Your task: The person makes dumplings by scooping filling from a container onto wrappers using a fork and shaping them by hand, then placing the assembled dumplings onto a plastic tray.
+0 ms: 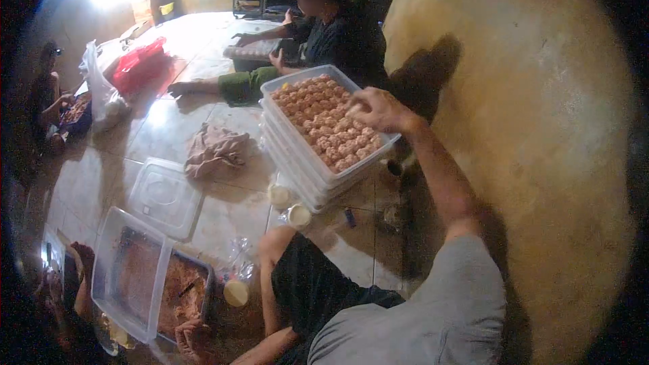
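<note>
Pale floor tiles (152,138) meet a stained yellow wall (541,162) on the right, and a seated co-worker (328,44) is near the far end of the stack. A clear container of meatballs (324,122) sits on top of other clear containers (291,174), between the co-worker and the camera wearer's knee. Its long axis runs slantwise, from the far left down to the near right, one short end towards the co-worker, the other towards the wearer; its open top faces up.

From a grey sleeve (466,270) the right arm stretches forward, its forearm angling left, and the right hand (378,109) hangs palm-down over the container's wall-side edge. Its fingers are bent and drawn close; whether they hold a meatball I cannot tell.

Low on the left, the left forearm reaches out past the bent knee (277,243), and the left hand (193,338) is just beside a dark basin (210,278) of mince (193,304). Its fingers are curled narrow; I cannot tell whether they grip anything. A clear tub (161,284) overlaps the basin, near a flat lid (164,196) and a crumpled cloth (215,151).
</note>
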{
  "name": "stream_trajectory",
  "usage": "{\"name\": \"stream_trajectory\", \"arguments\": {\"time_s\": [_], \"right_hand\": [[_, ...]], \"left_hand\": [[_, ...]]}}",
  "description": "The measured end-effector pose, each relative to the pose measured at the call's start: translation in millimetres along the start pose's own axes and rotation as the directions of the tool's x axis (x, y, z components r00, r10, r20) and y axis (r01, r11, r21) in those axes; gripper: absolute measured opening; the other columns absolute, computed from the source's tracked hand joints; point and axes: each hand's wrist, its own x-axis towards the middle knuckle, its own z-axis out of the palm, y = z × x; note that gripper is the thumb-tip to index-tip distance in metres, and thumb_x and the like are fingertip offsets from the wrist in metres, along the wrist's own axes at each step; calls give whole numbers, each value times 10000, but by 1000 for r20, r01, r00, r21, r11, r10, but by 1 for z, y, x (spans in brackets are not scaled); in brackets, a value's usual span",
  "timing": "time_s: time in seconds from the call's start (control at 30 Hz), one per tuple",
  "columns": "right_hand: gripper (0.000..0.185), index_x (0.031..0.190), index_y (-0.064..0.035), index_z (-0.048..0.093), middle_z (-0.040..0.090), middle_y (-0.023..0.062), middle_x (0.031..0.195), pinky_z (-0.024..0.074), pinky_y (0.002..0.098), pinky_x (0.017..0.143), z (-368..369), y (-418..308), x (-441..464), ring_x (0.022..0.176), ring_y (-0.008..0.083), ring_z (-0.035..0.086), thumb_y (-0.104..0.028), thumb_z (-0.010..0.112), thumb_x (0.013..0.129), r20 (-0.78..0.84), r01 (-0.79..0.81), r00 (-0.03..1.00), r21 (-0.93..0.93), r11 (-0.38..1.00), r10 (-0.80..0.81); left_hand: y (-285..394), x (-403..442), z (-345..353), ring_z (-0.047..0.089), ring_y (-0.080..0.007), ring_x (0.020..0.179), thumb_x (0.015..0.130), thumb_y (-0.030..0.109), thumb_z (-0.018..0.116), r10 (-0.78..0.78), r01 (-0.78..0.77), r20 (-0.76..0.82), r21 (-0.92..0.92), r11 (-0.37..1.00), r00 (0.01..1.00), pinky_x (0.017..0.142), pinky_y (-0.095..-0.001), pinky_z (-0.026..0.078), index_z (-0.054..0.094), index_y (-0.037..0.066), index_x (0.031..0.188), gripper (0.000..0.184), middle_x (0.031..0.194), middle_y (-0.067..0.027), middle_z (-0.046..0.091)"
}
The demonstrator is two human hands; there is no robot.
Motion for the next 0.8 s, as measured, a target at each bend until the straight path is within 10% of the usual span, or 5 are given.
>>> {"name": "stream_trajectory", "arguments": {"time_s": [0.3,0.5,0.6,0.8], "right_hand": [[317,1002,-29,715,720,162,875,552,404,704,33,130,12,796,287,701,-100,660,698,447,-213,827,-312,926,341],[260,947,-9,698,663,106,781,480,413,560,79,224,9,644,214,598,-91,623,712,627,-286,744,-11,958,230],[234,842,-32,715,715,114,890,521,340,749,78,238,1,807,222,664,-152,796,658,406,-230,910,327,917,84],[257,964,-16,713,650,-3,781,471,383,547,46,202,39,631,174,574,-68,610,734,644,-534,660,40,845,386]], "left_hand": [[13,-4,11,610,-251,986,943,412,632,-19,20,-43,24,1000,999,905,-389,503,493,6,1380,612,1143,-164,637],[16,-12,5,617,-256,948,920,467,643,-10,13,-76,41,999,997,887,-391,507,467,21,1409,685,1136,-168,636],[17,-17,1,621,-259,929,909,495,649,-4,7,-87,41,999,996,878,-391,510,454,29,1424,721,1133,-169,635],[11,-33,-12,627,-265,891,886,550,660,27,-25,-111,21,999,993,860,-392,514,429,44,1453,795,1126,-173,633]]}}
